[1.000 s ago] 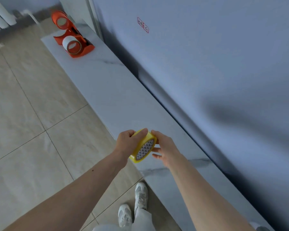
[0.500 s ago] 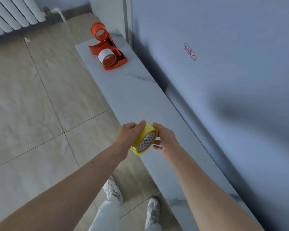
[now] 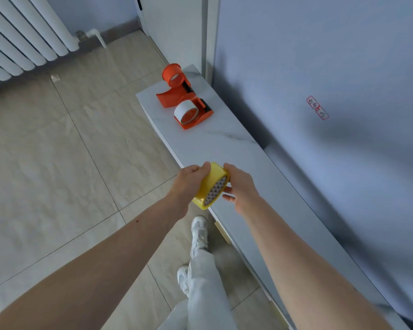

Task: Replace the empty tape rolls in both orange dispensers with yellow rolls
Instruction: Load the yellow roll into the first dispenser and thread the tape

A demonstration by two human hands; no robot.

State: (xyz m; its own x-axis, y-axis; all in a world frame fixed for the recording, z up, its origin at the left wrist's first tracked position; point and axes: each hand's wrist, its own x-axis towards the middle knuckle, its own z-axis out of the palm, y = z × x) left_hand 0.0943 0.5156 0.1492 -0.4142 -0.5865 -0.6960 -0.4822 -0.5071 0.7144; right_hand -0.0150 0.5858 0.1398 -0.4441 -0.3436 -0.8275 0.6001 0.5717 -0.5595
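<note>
A yellow tape roll [image 3: 208, 186] with a patterned core is held between both hands over the near edge of a white marble shelf [image 3: 227, 144]. My left hand [image 3: 188, 182] grips its left side, my right hand [image 3: 241, 186] its right side. Two orange dispensers stand at the shelf's far end. The nearer dispenser [image 3: 196, 115] carries a white, nearly empty roll [image 3: 185, 110]. The farther dispenser [image 3: 174, 84] shows only its bare orange hub.
A blue-grey wall [image 3: 320, 67] runs along the right of the shelf, with a small red sticker [image 3: 317, 107]. A white radiator [image 3: 22, 36] stands at the far left. Beige floor tiles and my legs in white shoes [image 3: 198, 234] are below.
I have walked along the shelf toward the dispensers, which now appear closer and more central. The yellow roll stays held in both hands.
</note>
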